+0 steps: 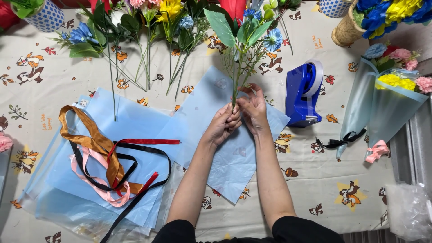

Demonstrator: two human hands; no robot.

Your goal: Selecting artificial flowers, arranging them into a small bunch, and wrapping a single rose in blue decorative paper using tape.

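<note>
Single head view, steep downward onto table [315, 189], close, arm's reach.

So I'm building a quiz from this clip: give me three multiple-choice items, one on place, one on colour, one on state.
1. Where is the tape dispenser? A right of the hands B left of the ribbons C on the sheets
2. Its colour? A red B blue C green
3. What do the left hand and right hand do? A rest flat B grip the stems C hold ribbons

Answers: 1 A, it stands beside the right hand; 2 B, blue body; 3 B, both hands close round the stems.
</note>
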